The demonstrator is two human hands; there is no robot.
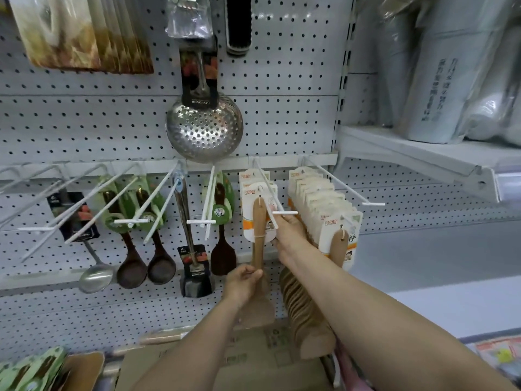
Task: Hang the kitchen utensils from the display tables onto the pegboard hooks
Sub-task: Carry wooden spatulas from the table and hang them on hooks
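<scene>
A light wooden spatula (258,221) with a white and orange card hangs upright at the front of a white pegboard hook (272,213). My left hand (243,280) grips its handle low down, above the flat blade. My right hand (287,234) reaches up beside the hook's tip, fingers near the card; what it pinches is hidden. To the right, several identical carded wooden spatulas (324,218) fill the neighbouring hook.
A steel skimmer (204,128) hangs above on the pegboard (282,122). Dark wooden spoons (132,266), a steel ladle (94,277) and long bare hooks jut out at the left. Cardboard boxes (253,359) lie below. A shelf (423,153) with wrapped rolls stands at the right.
</scene>
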